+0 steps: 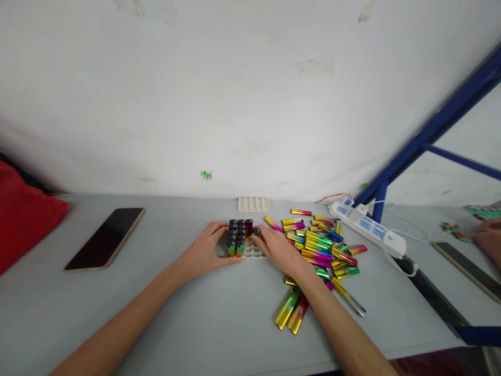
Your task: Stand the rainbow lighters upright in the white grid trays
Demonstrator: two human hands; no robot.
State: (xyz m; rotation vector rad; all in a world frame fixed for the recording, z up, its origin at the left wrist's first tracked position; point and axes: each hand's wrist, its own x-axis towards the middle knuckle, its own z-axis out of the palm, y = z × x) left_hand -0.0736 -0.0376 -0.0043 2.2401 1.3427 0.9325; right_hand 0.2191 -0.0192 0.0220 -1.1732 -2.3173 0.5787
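Both hands meet at a white tray (254, 252) near the middle of the grey tabletop (188, 308). Left hand (205, 250) lies cupped against the left side of a block of upright lighters (238, 237) standing in the tray, fingers touching them; whether its grip closes on any one lighter is hard to tell. Right hand (277, 249) reaches in from the right, fingertips pinched at a dark lighter top (256, 231) beside the block, though the fingers hide most of it. Much of the tray is covered by the lighters and hands.

Just right of the hands lies a loose pile (323, 248) of shiny multicoloured lighters, partly hidden under the right forearm. A second, empty tray (253, 203) sits behind, near the wall. A phone (105, 237) lies well to the left, a power strip (368, 227) to the right. Another person's hand (489, 239) shows at the right edge, cut off and blurred.
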